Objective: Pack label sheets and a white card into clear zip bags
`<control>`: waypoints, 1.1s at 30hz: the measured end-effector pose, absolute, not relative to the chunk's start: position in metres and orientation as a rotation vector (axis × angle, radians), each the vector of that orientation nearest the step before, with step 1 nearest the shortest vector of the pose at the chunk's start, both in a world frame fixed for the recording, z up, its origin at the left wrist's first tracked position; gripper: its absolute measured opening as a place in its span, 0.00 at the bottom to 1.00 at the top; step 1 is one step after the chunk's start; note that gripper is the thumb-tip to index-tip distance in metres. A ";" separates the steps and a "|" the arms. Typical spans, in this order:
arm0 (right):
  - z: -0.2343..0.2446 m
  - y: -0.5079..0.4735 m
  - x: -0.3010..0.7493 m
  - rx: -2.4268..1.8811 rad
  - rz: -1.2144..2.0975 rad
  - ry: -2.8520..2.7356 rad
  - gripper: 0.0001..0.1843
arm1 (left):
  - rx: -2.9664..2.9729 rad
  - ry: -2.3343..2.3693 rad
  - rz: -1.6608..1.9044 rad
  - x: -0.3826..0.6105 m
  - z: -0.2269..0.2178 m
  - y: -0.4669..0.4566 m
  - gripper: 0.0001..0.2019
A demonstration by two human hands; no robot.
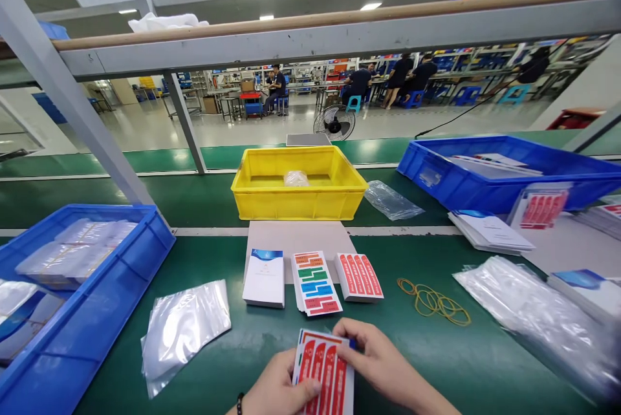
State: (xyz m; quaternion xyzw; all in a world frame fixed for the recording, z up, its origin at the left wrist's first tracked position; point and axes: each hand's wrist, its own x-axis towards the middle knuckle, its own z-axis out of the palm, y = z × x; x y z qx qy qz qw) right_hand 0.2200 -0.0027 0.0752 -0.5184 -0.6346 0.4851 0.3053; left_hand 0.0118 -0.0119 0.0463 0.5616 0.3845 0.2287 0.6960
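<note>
- Left hand point(286, 381): closed on the lower left of a small stack of flat white cards with red printed stripes point(327, 373), thumb across the front (black beaded bracelet point(239, 403) on wrist).
- Right hand point(372, 351): gripping the same stack at its upper right, thumb on front, fingers partly hidden behind.
- Held stack: near edge of view, above the shiny green tabletop point(412, 376), tilted slightly; an orange-edged sheet shows behind the top one.
- Just beyond the hands, left to right: white rectangular stack with blue wavy top point(264, 280), white sheets with orange, green, blue and red blocks point(317, 282), red-and-white striped stack point(359, 277).
- Right of these: thin yellow rubber bands point(434, 302), loosely tangled.
- Left: clear flat plastic bags point(187, 331), overlapping, near a long blue plastic bin point(123, 289).
- Behind the stacks: rectangular yellow plastic bin point(301, 203), with a clear plastic bundle point(295, 178) inside.
</note>
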 end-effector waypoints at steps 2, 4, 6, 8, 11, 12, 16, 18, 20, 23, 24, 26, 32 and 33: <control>0.087 0.000 0.236 -1.320 1.245 -1.522 0.10 | 1.584 0.980 0.517 0.008 0.057 -0.010 0.18; 0.098 0.004 0.250 -1.259 1.134 -1.336 0.11 | 1.939 1.114 0.503 0.006 0.066 -0.009 0.10; 0.109 0.008 0.257 -1.193 0.998 -1.216 0.10 | 2.275 1.080 0.540 0.004 0.073 -0.007 0.05; 0.118 0.011 0.256 -1.138 0.923 -1.217 0.08 | 2.505 0.909 0.635 0.003 0.079 -0.005 0.07; 0.127 0.012 0.246 -1.135 0.900 -1.378 0.08 | 2.566 0.792 0.770 0.002 0.088 -0.003 0.06; 0.130 0.011 0.244 -1.158 0.882 -1.445 0.08 | 2.538 0.799 0.804 0.001 0.091 -0.003 0.07; 0.143 0.010 0.242 -1.258 0.738 -1.657 0.09 | 2.368 0.911 0.833 -0.004 0.099 -0.004 0.09; 0.151 0.010 0.242 -1.261 0.720 -1.763 0.08 | 2.317 0.932 0.821 -0.005 0.100 -0.005 0.10; 0.157 0.011 0.240 -1.246 0.745 -1.869 0.09 | 2.315 0.918 0.827 -0.004 0.099 -0.005 0.12; 0.159 0.012 0.231 -1.226 0.797 -1.970 0.09 | 2.313 0.911 0.863 -0.001 0.096 -0.006 0.13; 0.157 0.012 0.227 -1.223 0.806 -1.985 0.09 | 2.300 0.914 0.892 0.000 0.096 -0.006 0.13; 0.149 0.009 0.221 -1.243 0.777 -1.975 0.08 | 2.249 0.924 0.970 0.001 0.095 -0.007 0.12; 0.133 -0.009 0.212 -1.077 0.652 -2.212 0.08 | 2.180 0.866 1.230 0.003 0.099 -0.012 0.10; 0.134 -0.012 0.211 -1.053 0.651 -2.267 0.07 | 2.187 0.858 1.247 0.003 0.099 -0.013 0.10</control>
